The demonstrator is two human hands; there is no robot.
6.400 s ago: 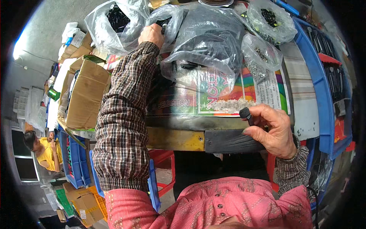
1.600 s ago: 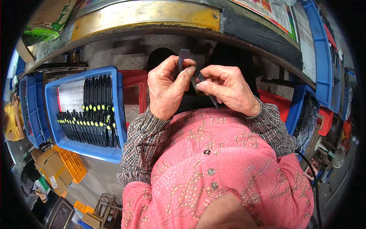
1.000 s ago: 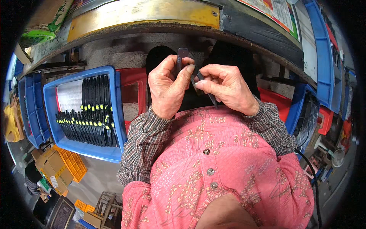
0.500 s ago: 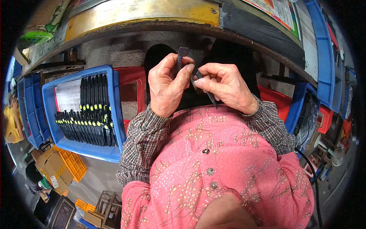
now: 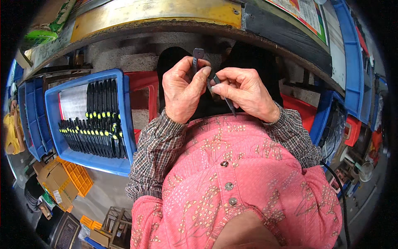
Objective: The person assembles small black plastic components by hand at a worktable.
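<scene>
My left hand (image 5: 181, 92) is closed, with thumb and index finger pinching a dark flat piece (image 5: 198, 54) that has a rounded end and a small hole. Its upper end sticks up past my fingers. In my right hand (image 5: 247, 92), also closed, sits a slim black pointed piece (image 5: 229, 103), its tip angled down toward the pink shirt. The two pieces meet between my fingertips; whether they are joined there is hidden. Left of my left hand, a blue tray (image 5: 52, 137) holds rows of slim black tools (image 5: 101, 99) with yellow-green dots.
A worn workbench edge with a yellow metal strip (image 5: 157, 17) runs across the far side. Red stool parts (image 5: 143, 85) show beside my legs. Blue bins (image 5: 352, 62) stand at the right; a cardboard box (image 5: 58, 182) and an orange crate (image 5: 81, 178) lie at lower left.
Both hands keep the same grip in nearly the same place. The view has shifted very slightly; nothing was taken up or let go.
</scene>
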